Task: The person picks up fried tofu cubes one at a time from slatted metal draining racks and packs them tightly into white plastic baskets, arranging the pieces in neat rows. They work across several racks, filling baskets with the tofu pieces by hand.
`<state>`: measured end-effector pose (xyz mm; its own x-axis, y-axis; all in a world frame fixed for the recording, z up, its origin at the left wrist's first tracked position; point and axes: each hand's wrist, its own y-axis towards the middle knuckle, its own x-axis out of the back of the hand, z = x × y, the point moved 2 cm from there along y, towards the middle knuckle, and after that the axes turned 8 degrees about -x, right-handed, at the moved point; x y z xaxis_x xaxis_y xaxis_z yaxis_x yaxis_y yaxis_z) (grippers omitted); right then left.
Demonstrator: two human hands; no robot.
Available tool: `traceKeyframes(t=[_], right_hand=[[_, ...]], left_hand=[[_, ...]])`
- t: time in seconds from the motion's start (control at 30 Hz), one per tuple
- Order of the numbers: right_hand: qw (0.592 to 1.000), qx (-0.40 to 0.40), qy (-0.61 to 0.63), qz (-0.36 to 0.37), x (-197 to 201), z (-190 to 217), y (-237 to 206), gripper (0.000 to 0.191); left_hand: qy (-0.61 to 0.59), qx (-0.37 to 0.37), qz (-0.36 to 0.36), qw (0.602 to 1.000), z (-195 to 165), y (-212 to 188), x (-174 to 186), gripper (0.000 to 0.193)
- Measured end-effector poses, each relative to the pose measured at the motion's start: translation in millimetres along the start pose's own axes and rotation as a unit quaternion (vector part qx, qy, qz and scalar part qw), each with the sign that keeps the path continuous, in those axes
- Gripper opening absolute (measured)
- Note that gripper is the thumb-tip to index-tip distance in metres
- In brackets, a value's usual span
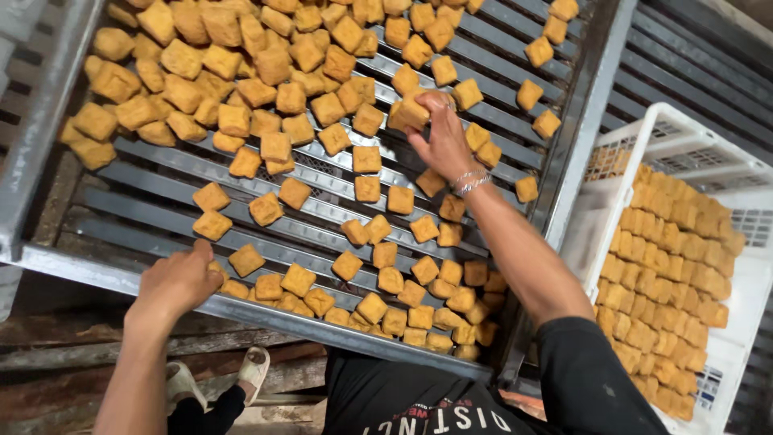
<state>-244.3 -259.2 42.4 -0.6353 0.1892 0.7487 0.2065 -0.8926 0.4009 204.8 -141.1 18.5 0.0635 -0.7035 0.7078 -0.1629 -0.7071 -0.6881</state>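
A large metal slatted tray (121, 278) slopes toward me, covered with many golden fried tofu cubes (266, 97). My right hand (443, 137), with a silver bracelet on the wrist, reaches to the middle of the tray and grips a couple of tofu cubes (411, 110) at the fingertips. My left hand (181, 278) rests at the tray's near rim, fingers curled over a tofu cube (216, 270) by the edge. More cubes pile along the near rim (403, 318).
A white plastic crate (620, 137) at the right holds several neat rows of fried tofu (668, 274). More grey slats (692, 72) lie beyond it. Below the tray are wooden planks (72, 342) and my sandalled foot (254, 370).
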Motion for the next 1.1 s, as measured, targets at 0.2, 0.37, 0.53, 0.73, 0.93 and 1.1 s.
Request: traceKeyframes(t=[0.2,0.37,0.53,0.73,0.93,1.1], right_hand=[[0.989,0.057,-0.04,0.131,-13.3,-7.8,18.9,0.077],[0.995,0.051,0.0,0.087,-12.9,-11.2,22.7,0.081],[0.989,0.028,0.02,0.143,-27.1,1.4,10.0,0.079],[0.962,0.1,-0.025,0.252,-53.6,18.7,-3.4,0.054],[0.936,0.149,-0.033,0.316,-49.8,39.9,13.2,0.061],[0.959,0.087,-0.032,0.269,2.5,34.1,2.7,0.064]], left_hand=[[0.005,-0.04,-0.069,0.997,-1.5,-6.6,-7.2,0.044],[-0.107,-0.072,-0.13,0.983,4.7,-0.6,-2.2,0.038],[-0.109,-0.02,-0.179,0.978,11.4,-2.7,4.7,0.025],[-0.131,-0.026,-0.278,0.951,3.5,-17.6,9.1,0.019],[-0.102,-0.125,-0.48,0.862,-12.8,-34.5,-4.4,0.011],[-0.067,-0.159,-0.55,0.817,-44.6,-29.7,-10.4,0.014]])
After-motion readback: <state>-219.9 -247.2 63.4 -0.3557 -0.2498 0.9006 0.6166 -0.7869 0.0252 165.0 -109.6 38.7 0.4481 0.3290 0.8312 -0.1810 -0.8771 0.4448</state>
